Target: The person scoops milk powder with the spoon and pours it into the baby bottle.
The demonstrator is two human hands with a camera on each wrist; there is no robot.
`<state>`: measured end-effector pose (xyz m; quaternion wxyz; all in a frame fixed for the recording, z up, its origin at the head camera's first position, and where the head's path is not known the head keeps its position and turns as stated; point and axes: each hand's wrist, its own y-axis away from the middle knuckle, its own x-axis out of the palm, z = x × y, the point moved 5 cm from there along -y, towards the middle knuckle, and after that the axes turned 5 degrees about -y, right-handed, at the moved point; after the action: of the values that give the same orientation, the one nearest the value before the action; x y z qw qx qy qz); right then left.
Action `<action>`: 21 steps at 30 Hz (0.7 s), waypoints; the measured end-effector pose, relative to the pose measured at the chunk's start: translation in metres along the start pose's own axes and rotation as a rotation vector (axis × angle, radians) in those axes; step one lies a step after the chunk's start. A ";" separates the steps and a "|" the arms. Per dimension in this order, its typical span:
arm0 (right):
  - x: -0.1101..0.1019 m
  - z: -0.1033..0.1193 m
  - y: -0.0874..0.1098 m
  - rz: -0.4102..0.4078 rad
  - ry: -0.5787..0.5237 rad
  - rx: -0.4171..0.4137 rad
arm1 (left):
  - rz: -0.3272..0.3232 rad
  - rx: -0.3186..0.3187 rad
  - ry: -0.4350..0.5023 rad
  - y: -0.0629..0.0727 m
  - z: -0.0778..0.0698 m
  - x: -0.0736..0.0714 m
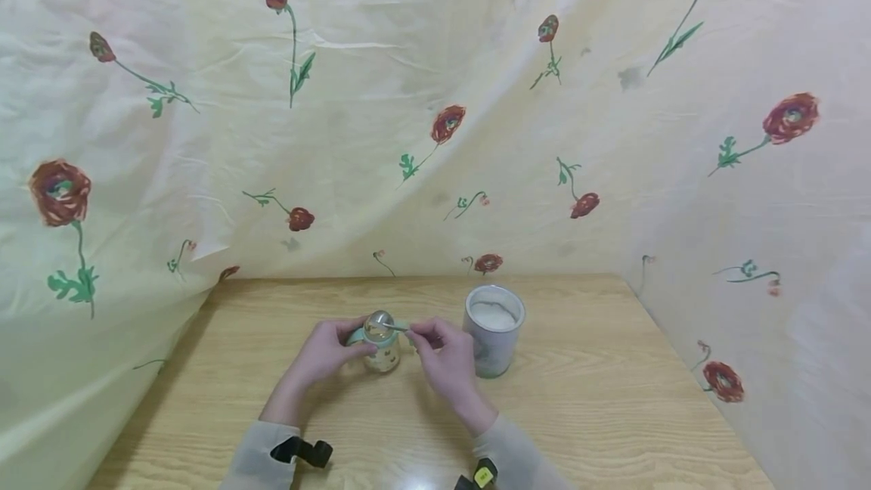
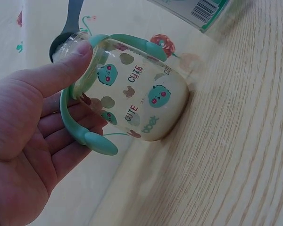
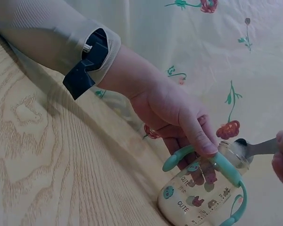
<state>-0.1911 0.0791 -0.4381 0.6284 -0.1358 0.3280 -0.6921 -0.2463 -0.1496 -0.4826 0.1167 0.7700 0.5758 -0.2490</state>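
Observation:
A clear baby bottle (image 1: pixel 383 358) with mint-green handles and cartoon prints stands uncapped on the table. My left hand (image 1: pixel 328 350) holds it near the neck, with the thumb (image 2: pixel 68 68) on the near side and fingers behind. A pale layer shows at the bottle's bottom in the left wrist view. My right hand (image 1: pixel 445 358) pinches the handle of a grey scoop (image 3: pixel 263 148). The scoop's bowl is tilted at the bottle's mouth, and whitish powder shows there in the right wrist view. Most of the right hand is cut off in that view.
Just right of my right hand stands an open can (image 1: pixel 495 346) with white powder inside. The wooden table (image 1: pixel 599 399) ends at the back and sides against a flower-printed cloth (image 1: pixel 381 134).

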 end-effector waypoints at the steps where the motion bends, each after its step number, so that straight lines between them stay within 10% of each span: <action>1: 0.000 -0.002 -0.001 0.005 0.000 -0.011 | -0.002 0.000 -0.001 -0.001 0.000 0.001; 21: 0.000 -0.008 -0.008 0.029 -0.006 -0.103 | -0.005 0.010 0.008 -0.011 -0.001 0.002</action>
<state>-0.2022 0.0815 -0.4386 0.6314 -0.1654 0.3632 -0.6648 -0.2563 -0.1437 -0.4816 0.1099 0.7701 0.5769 -0.2489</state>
